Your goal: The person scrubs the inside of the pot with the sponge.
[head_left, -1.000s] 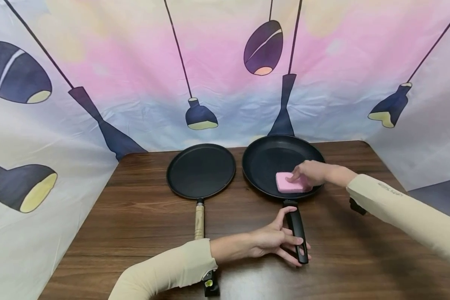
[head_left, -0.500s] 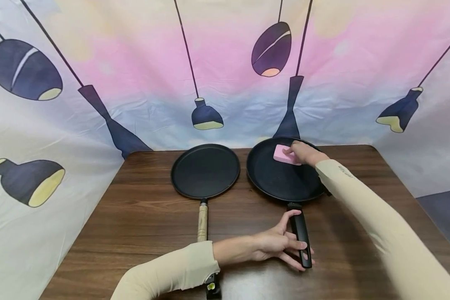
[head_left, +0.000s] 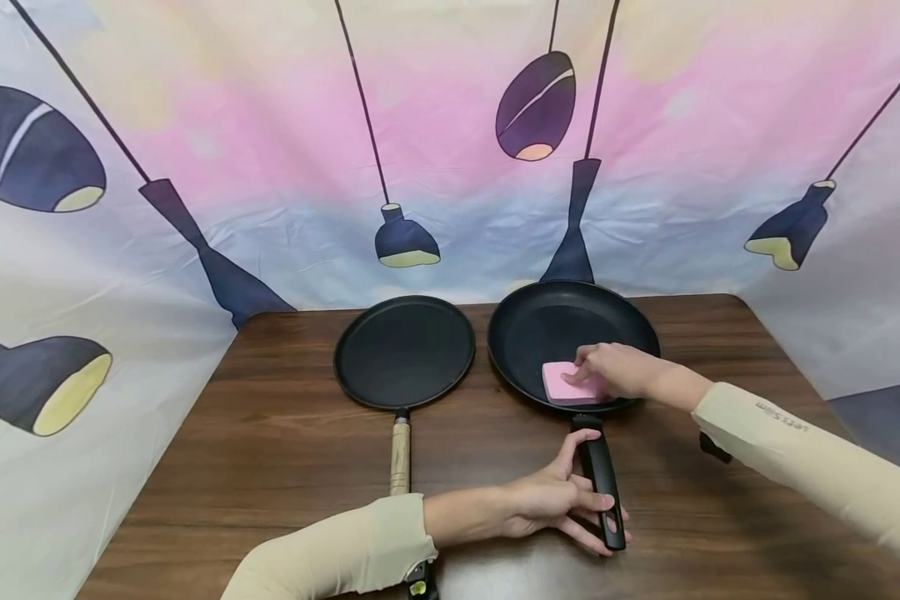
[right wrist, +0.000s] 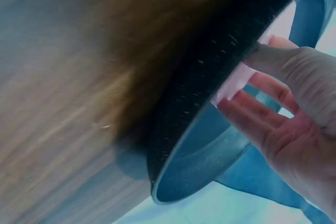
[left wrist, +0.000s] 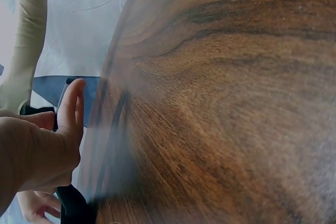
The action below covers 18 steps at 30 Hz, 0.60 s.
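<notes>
A black frying pan (head_left: 532,333) with raised sides lies on the wooden table, its handle (head_left: 603,479) toward the front. My left hand (head_left: 551,502) holds that handle, thumb on the near end and fingers spread beneath and along it. Inside the pan, at the near rim, my right hand (head_left: 626,371) grips a pink sponge (head_left: 558,383) against the surface. The right wrist view shows the sponge (right wrist: 233,83) beyond the pan's rim, partly hidden by my thumb and fingers. In the left wrist view my left hand (left wrist: 44,148) is around the black handle (left wrist: 73,205).
To the left lies a flat black crepe pan (head_left: 405,354) with a wooden handle (head_left: 400,454), whose lower end my left sleeve (head_left: 337,546) covers. A cloth backdrop (head_left: 285,125) printed with lamps hangs behind the table (head_left: 270,417).
My right hand wiped the sponge from the pan's near side up to its far side, then back down to the near rim. The left hand keeps its hold on the handle.
</notes>
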{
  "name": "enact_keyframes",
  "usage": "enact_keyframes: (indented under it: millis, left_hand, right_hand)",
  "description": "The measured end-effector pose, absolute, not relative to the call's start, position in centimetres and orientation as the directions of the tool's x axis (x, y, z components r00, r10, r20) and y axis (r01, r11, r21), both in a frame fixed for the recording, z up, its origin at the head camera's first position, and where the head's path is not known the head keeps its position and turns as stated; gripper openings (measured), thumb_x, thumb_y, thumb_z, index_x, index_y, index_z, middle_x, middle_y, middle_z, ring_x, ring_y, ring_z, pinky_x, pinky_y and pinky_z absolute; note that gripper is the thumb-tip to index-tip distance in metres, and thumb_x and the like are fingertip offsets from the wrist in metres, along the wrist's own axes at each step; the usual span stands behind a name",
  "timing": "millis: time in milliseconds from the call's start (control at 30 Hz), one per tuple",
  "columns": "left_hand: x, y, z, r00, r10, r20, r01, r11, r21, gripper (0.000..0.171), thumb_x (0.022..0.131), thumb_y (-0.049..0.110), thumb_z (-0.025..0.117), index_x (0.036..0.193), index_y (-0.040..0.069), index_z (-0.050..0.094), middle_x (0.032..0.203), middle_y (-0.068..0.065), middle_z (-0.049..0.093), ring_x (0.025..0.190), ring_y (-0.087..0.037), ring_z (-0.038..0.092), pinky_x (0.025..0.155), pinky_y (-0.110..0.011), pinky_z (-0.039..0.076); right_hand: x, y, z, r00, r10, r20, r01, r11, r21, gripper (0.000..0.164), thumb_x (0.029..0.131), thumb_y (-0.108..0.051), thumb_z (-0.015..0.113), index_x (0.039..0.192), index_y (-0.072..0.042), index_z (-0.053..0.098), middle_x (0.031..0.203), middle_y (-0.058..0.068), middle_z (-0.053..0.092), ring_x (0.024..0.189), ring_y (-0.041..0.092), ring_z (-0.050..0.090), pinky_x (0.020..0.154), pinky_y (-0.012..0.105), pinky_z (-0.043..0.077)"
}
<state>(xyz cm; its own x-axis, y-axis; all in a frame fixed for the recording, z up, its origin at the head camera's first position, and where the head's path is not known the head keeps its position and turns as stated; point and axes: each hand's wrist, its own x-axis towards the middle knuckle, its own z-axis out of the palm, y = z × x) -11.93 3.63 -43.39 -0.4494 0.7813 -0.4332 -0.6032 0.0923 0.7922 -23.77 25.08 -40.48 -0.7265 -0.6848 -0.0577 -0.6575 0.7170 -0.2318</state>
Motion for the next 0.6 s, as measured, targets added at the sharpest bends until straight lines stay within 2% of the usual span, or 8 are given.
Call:
enact_keyframes:
  millis: [133,200,300,367,467,533,600]
  left_hand:
    - [-11.7,3.5,-43.4,-0.46,0.778,-0.428,-0.613,0.07,0.787,0.071,0.103,-0.003,0.054,0.144,0.044,0.022,0.115,-0.025,0.07,0.118,-0.053,0.063,0.095,-0.066,0.055]
    - [-11.7,3.5,-43.4,-0.458,0.78,-0.426,-0.61,0.073,0.789,0.071,0.103,-0.004,0.054,0.144,0.044,0.022,0.115,-0.026,0.07,0.118,-0.053,0.064,0.095,-0.065,0.055]
    - [-11.8,3.5,-43.3,-0.45,0.787,-0.422,-0.602,0.082,0.795,0.071,0.103,-0.003,0.054,0.145,0.044,0.021,0.117,-0.028,0.069,0.117,-0.054,0.064,0.094,-0.064,0.056]
    - [-12.0,3.3,-43.3,-0.441,0.792,-0.423,-0.597,0.094,0.797,0.072,0.103,-0.002,0.054,0.146,0.044,0.021,0.119,-0.03,0.068,0.117,-0.054,0.063,0.094,-0.064,0.056]
    - [-12.2,3.1,-43.2,-0.428,0.794,-0.431,-0.598,0.108,0.794,0.072,0.103,-0.002,0.054,0.146,0.044,0.019,0.121,-0.032,0.067,0.118,-0.055,0.062,0.095,-0.065,0.055]
    - [-12.2,3.1,-43.2,-0.421,0.794,-0.438,-0.599,0.119,0.792,0.071,0.104,-0.001,0.054,0.146,0.045,0.019,0.121,-0.032,0.067,0.118,-0.055,0.062,0.095,-0.065,0.055]
    - [-12.1,3.1,-43.2,-0.417,0.793,-0.445,-0.6,0.128,0.79,0.071,0.104,-0.001,0.054,0.145,0.045,0.019,0.121,-0.032,0.068,0.119,-0.054,0.062,0.096,-0.065,0.054]
  right_hand:
    - [-26.7,24.0,-40.6,-0.766,-0.637,-0.088,-0.602,0.758,-0.251,0.049,0.08,0.015,0.077,0.123,-0.008,0.075,0.116,0.019,0.069,0.099,0.031,0.071,0.08,0.038,0.063]
    - [-29.1,23.6,-40.6,-0.812,-0.572,-0.115,-0.531,0.807,-0.259,0.05,0.083,0.014,0.075,0.128,-0.007,0.072,0.12,0.023,0.067,0.103,0.032,0.069,0.083,0.04,0.061]
    - [-32.2,23.2,-40.5,-0.879,-0.442,-0.182,-0.396,0.886,-0.241,0.051,0.088,0.01,0.071,0.137,-0.006,0.065,0.124,0.026,0.064,0.096,0.029,0.063,0.08,0.037,0.054]
    - [-33.4,23.0,-40.5,-0.895,-0.389,-0.218,-0.344,0.914,-0.217,0.053,0.09,0.009,0.07,0.14,-0.007,0.062,0.128,0.027,0.062,0.095,0.029,0.059,0.078,0.036,0.051]
    - [-33.0,23.0,-40.4,-0.874,-0.437,-0.211,-0.401,0.896,-0.191,0.051,0.088,0.007,0.072,0.136,-0.008,0.065,0.128,0.025,0.064,0.104,0.033,0.064,0.083,0.039,0.055]
    - [-31.4,23.2,-40.4,-0.83,-0.532,-0.167,-0.502,0.843,-0.193,0.05,0.084,0.009,0.075,0.131,-0.009,0.07,0.125,0.024,0.066,0.11,0.036,0.066,0.089,0.043,0.059]
    - [-29.2,23.4,-40.4,-0.765,-0.632,-0.124,-0.603,0.771,-0.206,0.049,0.08,0.01,0.078,0.125,-0.009,0.074,0.118,0.02,0.068,0.11,0.038,0.068,0.089,0.046,0.061]
